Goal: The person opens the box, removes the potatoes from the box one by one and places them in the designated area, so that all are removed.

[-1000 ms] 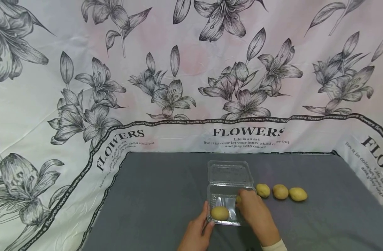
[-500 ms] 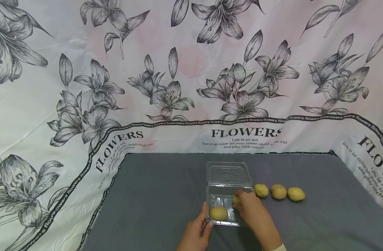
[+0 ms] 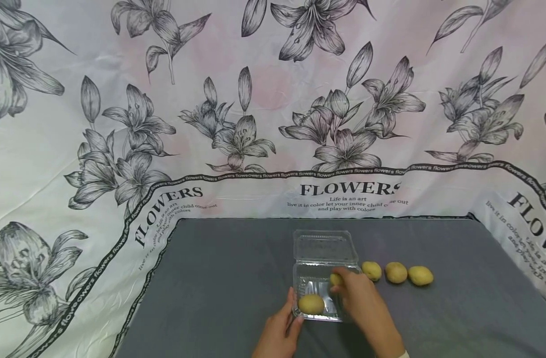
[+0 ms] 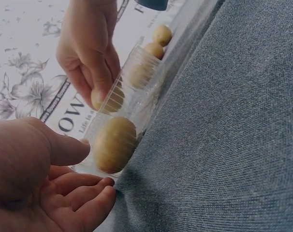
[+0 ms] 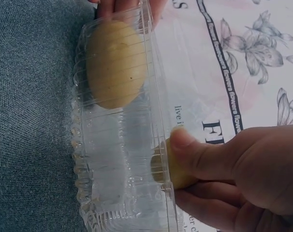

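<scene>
A clear plastic clamshell container (image 3: 315, 286) lies on the grey table with its lid folded back. At its front left corner my left hand (image 3: 279, 328) holds the wall between thumb and fingers. One yellow-brown potato (image 3: 311, 304) rests inside, by that corner. My right hand (image 3: 364, 301) grips a second potato (image 3: 336, 280) over the container's back right part; in the right wrist view this potato (image 5: 181, 166) shows between thumb and fingers, partly behind the clear wall. Whether it touches the container floor cannot be told.
Three more potatoes sit in a row right of the container: a near one (image 3: 371, 271), a middle one (image 3: 396, 273) and a far one (image 3: 420, 275). Behind the grey table (image 3: 228, 278) hangs a white cloth (image 3: 255, 199) printed with flowers.
My right hand has shifted slightly, and more of the potato it holds shows now. My left hand stays at the container's corner. The head view has drifted a little.
</scene>
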{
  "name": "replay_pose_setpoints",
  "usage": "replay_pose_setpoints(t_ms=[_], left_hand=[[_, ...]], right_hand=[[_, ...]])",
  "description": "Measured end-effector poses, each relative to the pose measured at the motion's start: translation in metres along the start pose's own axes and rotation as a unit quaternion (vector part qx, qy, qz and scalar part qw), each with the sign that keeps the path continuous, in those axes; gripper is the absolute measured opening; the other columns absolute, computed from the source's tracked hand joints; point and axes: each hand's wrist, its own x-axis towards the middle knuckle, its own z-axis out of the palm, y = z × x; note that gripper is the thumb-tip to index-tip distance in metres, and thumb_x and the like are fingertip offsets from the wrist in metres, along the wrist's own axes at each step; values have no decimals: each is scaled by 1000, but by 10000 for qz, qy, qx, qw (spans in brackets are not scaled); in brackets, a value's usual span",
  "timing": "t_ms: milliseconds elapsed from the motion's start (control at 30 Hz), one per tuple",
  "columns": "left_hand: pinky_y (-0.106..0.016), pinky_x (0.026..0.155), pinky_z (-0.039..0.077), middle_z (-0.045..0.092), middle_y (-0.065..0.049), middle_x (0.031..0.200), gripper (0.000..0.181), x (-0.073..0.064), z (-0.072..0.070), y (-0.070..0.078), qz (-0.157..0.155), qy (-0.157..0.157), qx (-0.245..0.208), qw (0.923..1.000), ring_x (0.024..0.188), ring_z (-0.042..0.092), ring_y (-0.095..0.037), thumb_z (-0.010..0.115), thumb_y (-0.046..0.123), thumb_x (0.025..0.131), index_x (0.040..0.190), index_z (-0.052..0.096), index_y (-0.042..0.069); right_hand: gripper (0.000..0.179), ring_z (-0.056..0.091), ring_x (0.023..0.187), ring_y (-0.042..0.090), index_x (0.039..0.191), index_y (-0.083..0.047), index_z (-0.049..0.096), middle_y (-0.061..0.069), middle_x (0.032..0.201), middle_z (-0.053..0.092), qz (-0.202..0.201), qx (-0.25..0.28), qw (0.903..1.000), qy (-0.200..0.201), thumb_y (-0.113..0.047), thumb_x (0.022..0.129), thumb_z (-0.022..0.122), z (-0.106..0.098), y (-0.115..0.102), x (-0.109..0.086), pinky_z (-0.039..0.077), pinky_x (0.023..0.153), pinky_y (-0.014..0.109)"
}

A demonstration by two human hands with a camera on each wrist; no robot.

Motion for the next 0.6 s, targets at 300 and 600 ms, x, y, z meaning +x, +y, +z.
replay_pose_setpoints(t_ms=[300, 600], left_hand=[[-41, 110, 47, 45, -36, 152, 66, -1, 0, -1, 51, 1, -142, 9999, 139, 50, -44, 61, 12, 108, 159, 28, -15], [-41, 112, 46, 40, -32, 158, 67, -1, -1, -2, 56, -39, -145, 9999, 142, 46, -42, 60, 13, 109, 159, 27, -16]], right_hand=[[40, 56, 60, 8, 120, -3, 73, 6, 78, 75, 381, 154, 9991, 131, -6, 83, 88, -6, -3, 2, 53, 56, 36], [42, 52, 54, 9, 126, -3, 72, 6, 70, 70, 535, 60, 9984, 181, -7, 87, 86, -8, 0, 2, 52, 53, 34]])
